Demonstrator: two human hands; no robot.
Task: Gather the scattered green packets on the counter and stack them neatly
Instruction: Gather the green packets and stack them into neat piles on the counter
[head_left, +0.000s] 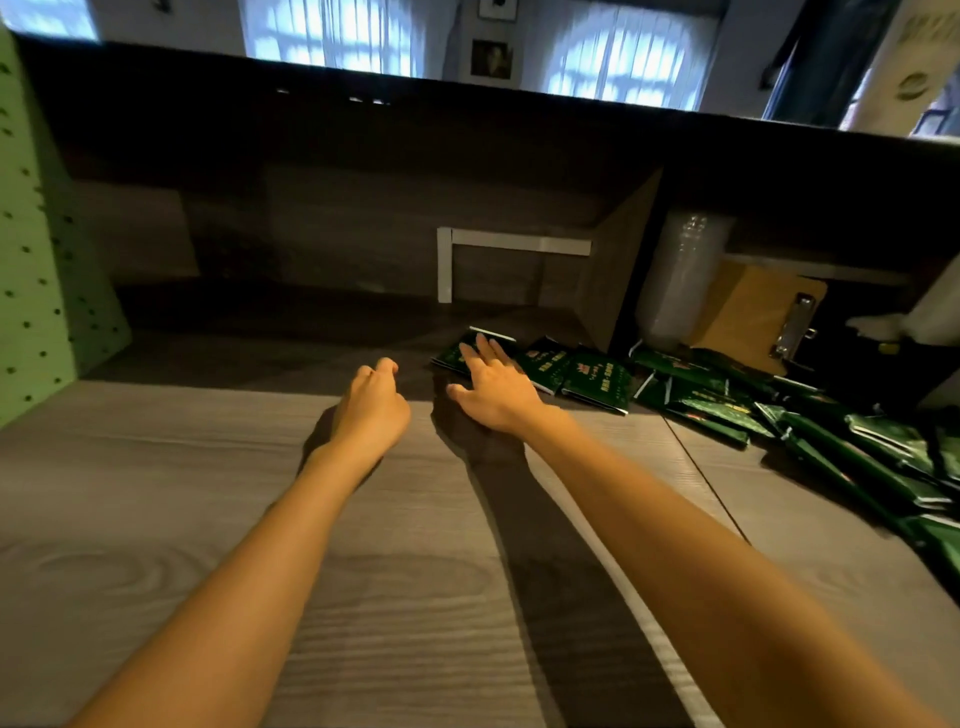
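Clipboard (748, 312) and plastic cups (680, 280) behind scattered green packets (597, 382)

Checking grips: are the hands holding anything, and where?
Nothing is gripped: the right hand lies flat on top of the leftmost green packet; the left hand is empty.

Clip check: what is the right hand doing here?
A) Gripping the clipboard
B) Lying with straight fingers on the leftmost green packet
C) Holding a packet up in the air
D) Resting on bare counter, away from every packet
B: the right hand has its fingers stretched out on top of the leftmost packet, which lies flat on the counter.
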